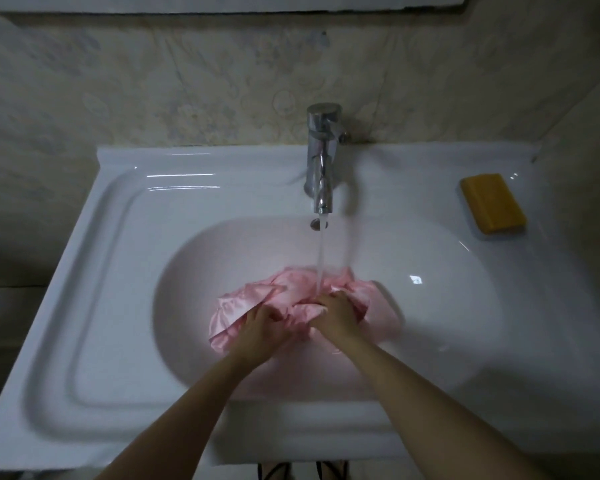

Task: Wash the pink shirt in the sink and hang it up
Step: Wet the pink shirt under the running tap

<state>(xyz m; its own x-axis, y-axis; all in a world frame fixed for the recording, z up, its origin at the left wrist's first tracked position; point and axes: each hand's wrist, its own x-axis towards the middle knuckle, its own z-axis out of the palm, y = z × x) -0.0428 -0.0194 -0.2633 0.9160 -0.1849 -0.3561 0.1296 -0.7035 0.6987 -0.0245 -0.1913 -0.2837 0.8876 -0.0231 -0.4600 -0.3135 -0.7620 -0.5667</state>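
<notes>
Left hand [262,327] and right hand [336,315] both grasping bunched pink shirt [291,299] in sink [222,254], tap [323,157] running onto it, soap [492,202] on the right ledge.

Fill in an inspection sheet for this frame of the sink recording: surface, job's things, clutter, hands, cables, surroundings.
Surface: white sink, with water running from the chrome tap into the basin.
Job's things: pink shirt lies bunched in the basin with the stream falling on it; not yet hung up.
Clutter: yellow soap bar on the sink's rim, to the right of the tap.
Grippers: left hand and right hand both grip the shirt, side by side.
Cables: nothing seen.
Surroundings: patterned wall behind the sink; the light is dim.
</notes>
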